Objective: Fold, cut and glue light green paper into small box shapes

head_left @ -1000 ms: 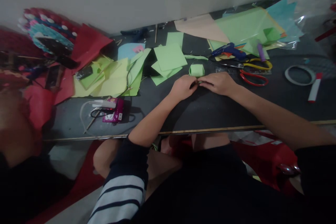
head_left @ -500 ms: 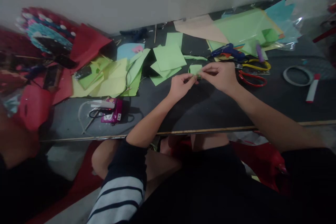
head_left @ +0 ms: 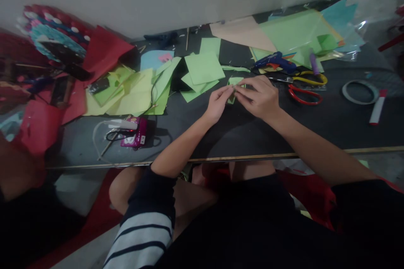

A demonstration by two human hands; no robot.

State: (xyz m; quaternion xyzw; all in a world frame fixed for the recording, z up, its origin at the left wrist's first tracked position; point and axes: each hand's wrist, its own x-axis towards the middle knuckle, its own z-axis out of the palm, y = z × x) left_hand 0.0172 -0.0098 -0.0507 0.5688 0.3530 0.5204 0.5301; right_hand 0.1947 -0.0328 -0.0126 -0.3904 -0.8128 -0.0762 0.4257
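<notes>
A small piece of light green paper (head_left: 232, 99) is pinched between both hands above the dark tabletop, its folds partly hidden by the fingers. My left hand (head_left: 219, 103) grips it from the left with thumb and fingertips. From the right, my right hand (head_left: 260, 96) pinches the same paper, and the fingertips of the two hands meet. Just behind and to the left lie several loose light green paper squares (head_left: 203, 68). Scissors (head_left: 304, 93) with one red and one yellow handle rest to the right of my right hand, near a blue glue gun (head_left: 276, 62).
A tape roll (head_left: 360, 91) and a red-capped white marker (head_left: 378, 108) lie at the right. Yellow-green sheets (head_left: 135, 94) and a purple power adapter (head_left: 135, 132) with cables are on the left. Another person's arm (head_left: 19, 168) shows at the far left edge.
My right hand has shifted slightly left and its fingers are closer to my left fingertips. The green paper has turned between the hands, with a part now hanging below the fingers.
</notes>
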